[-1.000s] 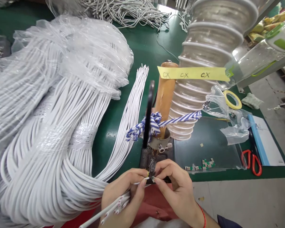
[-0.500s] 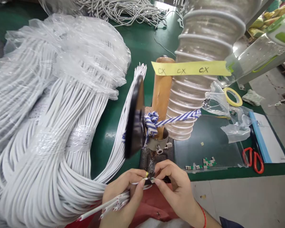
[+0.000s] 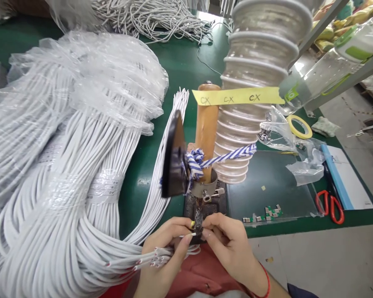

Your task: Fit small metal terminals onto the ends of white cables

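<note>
My left hand (image 3: 166, 252) is closed, pinching the white tip of a cable (image 3: 189, 235) between thumb and fingers. A bundle of white cable ends (image 3: 158, 258), with reddish tips, lies across its palm. A small yellow piece (image 3: 192, 224) shows by its index fingertip. My right hand (image 3: 228, 248) is also closed, its thumb and fingers pinched together; whatever they hold is too small or hidden. Both sets of fingertips meet at the dark, crusted tip (image 3: 198, 219) of an upright soldering iron with a wooden handle (image 3: 207, 128). A black plate (image 3: 174, 161) is tied on with a blue-striped cloth strip (image 3: 230, 156).
Thick bundles of white cable (image 3: 65, 198) under plastic fill the left. A clear ribbed hose (image 3: 257, 62) rises behind the iron. Rightward are small green circuit boards (image 3: 272, 212), red-handled scissors (image 3: 331, 207), yellow tape (image 3: 299, 126) and a bottle (image 3: 317, 74).
The fingertips stay at the iron's tip, while the small pale piece at my right fingertips is no longer visible. Cable ends in my left palm have shifted. The view has moved slightly.
</note>
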### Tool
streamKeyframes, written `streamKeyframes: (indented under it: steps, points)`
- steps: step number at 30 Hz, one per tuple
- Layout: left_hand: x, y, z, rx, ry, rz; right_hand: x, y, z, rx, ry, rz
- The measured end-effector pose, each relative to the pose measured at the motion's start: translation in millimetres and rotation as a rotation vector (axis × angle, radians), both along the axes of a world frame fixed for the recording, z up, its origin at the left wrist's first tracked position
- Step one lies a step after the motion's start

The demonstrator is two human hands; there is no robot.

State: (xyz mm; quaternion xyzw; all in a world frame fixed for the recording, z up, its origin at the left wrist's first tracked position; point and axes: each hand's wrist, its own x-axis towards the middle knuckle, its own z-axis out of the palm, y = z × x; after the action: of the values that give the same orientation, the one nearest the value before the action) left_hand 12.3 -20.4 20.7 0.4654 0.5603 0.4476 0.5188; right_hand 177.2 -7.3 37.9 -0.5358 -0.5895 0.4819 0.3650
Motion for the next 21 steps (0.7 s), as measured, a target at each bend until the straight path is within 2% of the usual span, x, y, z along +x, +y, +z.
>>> streamKeyframes:
  steps: [5, 12, 18, 21]
  points:
    - [1.9, -0.8, 1.0, 0.020, 0.039, 0.001, 1.2, 1.1, -1.3, -0.036, 0.032, -0.034]
    - [-4.5, 1.0, -6.1, 0.103, 0.278, -0.097, 1.9, -0.4, -4.9, -0.162, 0.161, -0.059]
    - [-5.7, 3.4, -7.7, 0.184, 0.330, -0.146, 3.0, 1.5, -2.4, -0.039, 0.129, 0.009]
    - [-8.0, 3.4, -8.2, 0.217, 0.313, -0.172, 1.9, 2.4, -0.6, -0.042, 0.114, 0.005]
